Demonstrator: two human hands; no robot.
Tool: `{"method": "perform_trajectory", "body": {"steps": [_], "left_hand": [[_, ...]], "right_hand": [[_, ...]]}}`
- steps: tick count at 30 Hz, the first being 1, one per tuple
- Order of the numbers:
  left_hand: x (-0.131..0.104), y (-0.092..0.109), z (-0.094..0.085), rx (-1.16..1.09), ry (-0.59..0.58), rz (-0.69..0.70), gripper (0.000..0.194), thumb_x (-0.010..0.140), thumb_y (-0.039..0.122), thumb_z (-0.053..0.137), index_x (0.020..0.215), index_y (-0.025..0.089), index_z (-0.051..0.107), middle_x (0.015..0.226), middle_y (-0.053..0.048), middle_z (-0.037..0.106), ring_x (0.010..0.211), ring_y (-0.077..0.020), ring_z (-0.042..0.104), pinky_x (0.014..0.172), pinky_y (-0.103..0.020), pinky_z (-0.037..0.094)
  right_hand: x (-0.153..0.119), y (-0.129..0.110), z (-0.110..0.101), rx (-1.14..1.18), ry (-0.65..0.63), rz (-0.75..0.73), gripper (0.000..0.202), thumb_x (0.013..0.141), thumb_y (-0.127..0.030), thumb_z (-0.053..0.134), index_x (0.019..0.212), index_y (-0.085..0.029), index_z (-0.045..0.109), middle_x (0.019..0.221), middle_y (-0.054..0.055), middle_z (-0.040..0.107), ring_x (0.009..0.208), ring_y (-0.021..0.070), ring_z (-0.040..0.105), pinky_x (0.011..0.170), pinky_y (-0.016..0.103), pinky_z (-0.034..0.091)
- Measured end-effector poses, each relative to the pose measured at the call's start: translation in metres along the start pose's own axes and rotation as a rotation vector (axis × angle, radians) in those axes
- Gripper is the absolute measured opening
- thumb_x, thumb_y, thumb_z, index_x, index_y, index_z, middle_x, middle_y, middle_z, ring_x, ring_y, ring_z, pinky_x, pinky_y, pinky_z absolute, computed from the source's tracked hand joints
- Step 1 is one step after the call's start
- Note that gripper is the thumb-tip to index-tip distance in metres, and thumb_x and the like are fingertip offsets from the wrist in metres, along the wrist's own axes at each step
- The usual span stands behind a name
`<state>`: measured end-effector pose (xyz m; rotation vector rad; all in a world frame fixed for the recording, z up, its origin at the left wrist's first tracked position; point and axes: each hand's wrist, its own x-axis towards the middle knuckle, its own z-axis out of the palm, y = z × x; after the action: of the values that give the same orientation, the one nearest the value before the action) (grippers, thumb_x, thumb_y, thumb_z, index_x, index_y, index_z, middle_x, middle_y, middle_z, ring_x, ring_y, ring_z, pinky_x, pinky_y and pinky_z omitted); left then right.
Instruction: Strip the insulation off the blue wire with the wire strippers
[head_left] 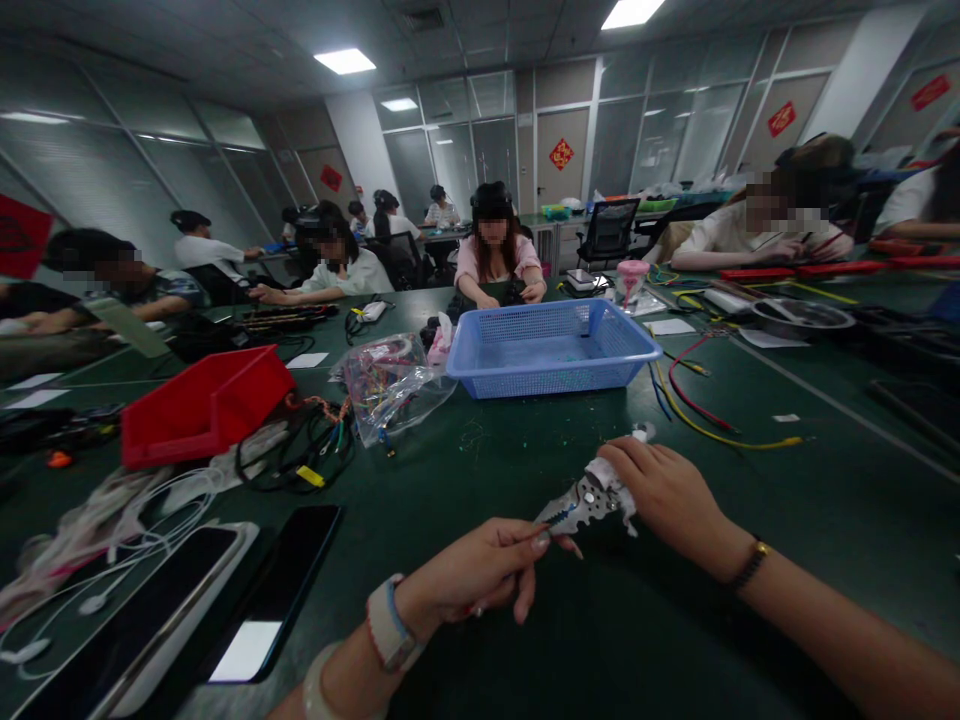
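Note:
A silver wire stripper (583, 501) with toothed jaws and holes in its plate is held in my right hand (667, 490), whose fingers wrap round its handles. White cloth or tissue (616, 482) is bunched about the handle end, partly hidden by that hand. The jaws point left and down toward my left hand (499, 560). My left thumb and forefinger are pinched together right at the nose of the stripper, while the other fingers hang curled below. Whatever lies between those fingertips is too small to make out.
Ahead stands a blue basket (551, 380); left of it are a plastic bag of wires (390, 385) and a red bin (206, 405). Two phones (281, 590) (150, 620) and white earphones (94, 603) lie at left. A yellow cable (720, 437) lies right. Several people sit around.

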<state>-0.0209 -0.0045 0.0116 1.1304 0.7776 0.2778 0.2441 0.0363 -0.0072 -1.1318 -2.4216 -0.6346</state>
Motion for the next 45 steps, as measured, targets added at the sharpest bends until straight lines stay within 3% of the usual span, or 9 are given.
{"method": "perform_trajectory", "body": {"steps": [7, 10, 15, 23, 29, 36, 42, 45], "left_hand": [[-0.001, 0.003, 0.005, 0.105, 0.048, 0.018, 0.040, 0.096, 0.040, 0.042, 0.123, 0.016, 0.059, 0.044, 0.010, 0.048, 0.030, -0.0044, 0.026, 0.032, -0.016, 0.016], [-0.002, 0.005, 0.007, 0.082, 0.051, 0.027, 0.038, 0.096, 0.037, 0.042, 0.121, 0.014, 0.059, 0.043, 0.009, 0.047, 0.033, -0.0050, 0.030, 0.036, -0.016, 0.018], [-0.003, 0.003, 0.003, 0.011, 0.006, 0.083, 0.033, 0.096, 0.035, 0.042, 0.110, 0.012, 0.061, 0.046, 0.007, 0.049, 0.032, -0.0044, 0.023, 0.036, -0.019, 0.011], [0.001, -0.004, -0.004, -0.004, -0.021, 0.100, 0.031, 0.093, 0.042, 0.047, 0.097, 0.013, 0.059, 0.046, 0.008, 0.049, 0.034, -0.0051, 0.026, 0.036, -0.020, 0.013], [0.001, -0.004, -0.006, 0.027, -0.023, 0.120, 0.030, 0.095, 0.039, 0.045, 0.098, 0.014, 0.059, 0.047, 0.008, 0.048, 0.033, -0.0050, 0.024, 0.036, -0.021, 0.012], [0.001, -0.005, -0.004, 0.007, -0.029, 0.128, 0.029, 0.094, 0.038, 0.045, 0.101, 0.013, 0.059, 0.046, 0.008, 0.048, 0.034, -0.0050, 0.024, 0.037, -0.021, 0.012], [0.000, -0.004, -0.005, 0.002, -0.027, 0.116, 0.035, 0.094, 0.040, 0.045, 0.110, 0.012, 0.059, 0.049, 0.008, 0.049, 0.034, -0.0047, 0.023, 0.036, -0.022, 0.011], [0.001, -0.004, -0.005, -0.009, -0.021, 0.121, 0.035, 0.094, 0.039, 0.044, 0.111, 0.012, 0.060, 0.049, 0.008, 0.049, 0.034, -0.0047, 0.023, 0.036, -0.022, 0.011]], "right_hand": [[0.003, -0.002, -0.002, -0.053, 0.018, 0.011, 0.015, 0.085, -0.011, 0.050, 0.095, -0.015, 0.059, 0.085, 0.007, 0.064, 0.068, 0.0167, 0.058, 0.063, 0.028, 0.042], [0.001, -0.002, 0.001, -0.026, 0.030, 0.028, 0.020, 0.084, -0.010, 0.049, 0.101, -0.015, 0.059, 0.096, 0.009, 0.066, 0.074, 0.0170, 0.061, 0.064, 0.028, 0.044], [-0.005, 0.000, 0.011, 0.004, -0.042, 0.056, 0.045, 0.079, -0.005, 0.048, 0.123, -0.016, 0.051, 0.125, 0.012, 0.059, 0.086, 0.0200, 0.065, 0.066, 0.030, 0.050], [-0.006, 0.002, 0.015, 0.061, -0.107, 0.053, 0.053, 0.079, -0.002, 0.045, 0.129, -0.018, 0.047, 0.131, 0.013, 0.056, 0.091, 0.0216, 0.066, 0.069, 0.033, 0.054], [-0.002, 0.002, 0.008, 0.051, -0.085, 0.022, 0.036, 0.081, -0.007, 0.049, 0.116, -0.014, 0.054, 0.115, 0.013, 0.062, 0.081, 0.0186, 0.064, 0.070, 0.030, 0.051], [0.002, 0.000, -0.001, -0.016, -0.094, 0.053, 0.018, 0.084, -0.010, 0.050, 0.098, -0.015, 0.060, 0.087, 0.007, 0.062, 0.065, 0.0161, 0.058, 0.059, 0.027, 0.043], [-0.002, 0.000, 0.007, 0.057, -0.094, 0.105, 0.033, 0.082, -0.009, 0.050, 0.114, -0.015, 0.055, 0.115, 0.011, 0.061, 0.071, 0.0152, 0.061, 0.063, 0.027, 0.046], [-0.004, 0.000, 0.008, 0.082, -0.099, 0.119, 0.036, 0.082, -0.007, 0.049, 0.117, -0.016, 0.053, 0.119, 0.011, 0.060, 0.072, 0.0148, 0.062, 0.064, 0.027, 0.047]]}}
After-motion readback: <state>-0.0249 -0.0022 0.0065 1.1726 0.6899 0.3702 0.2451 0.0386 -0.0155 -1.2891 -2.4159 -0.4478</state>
